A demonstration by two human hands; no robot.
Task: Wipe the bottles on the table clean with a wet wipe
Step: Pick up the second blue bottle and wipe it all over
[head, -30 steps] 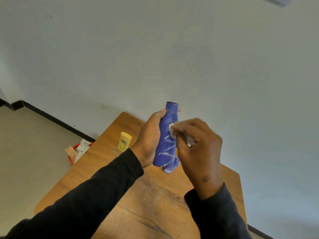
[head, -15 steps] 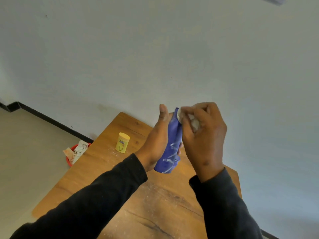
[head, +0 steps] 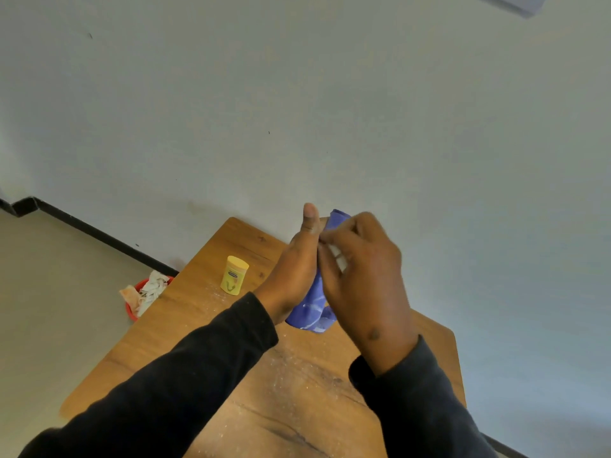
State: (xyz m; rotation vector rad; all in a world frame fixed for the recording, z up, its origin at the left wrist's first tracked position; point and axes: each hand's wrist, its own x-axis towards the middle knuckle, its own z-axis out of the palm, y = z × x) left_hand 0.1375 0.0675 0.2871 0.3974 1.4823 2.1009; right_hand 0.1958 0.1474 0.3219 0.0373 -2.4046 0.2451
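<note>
Table (head: 258,418): wooden, dusted with white specks, against a pale wall.
Right hand (head: 362,279): fingers curled, pinching a white wet wipe (head: 338,256) against the bottle's upper side.
Left hand (head: 297,269): grips the blue bottle (head: 312,310), thumb pointing up, above the table.
Yellow bottle (head: 234,275): upright, left of the hands.
Red bin (head: 145,292): on the floor, holding crumpled wipes.
</note>
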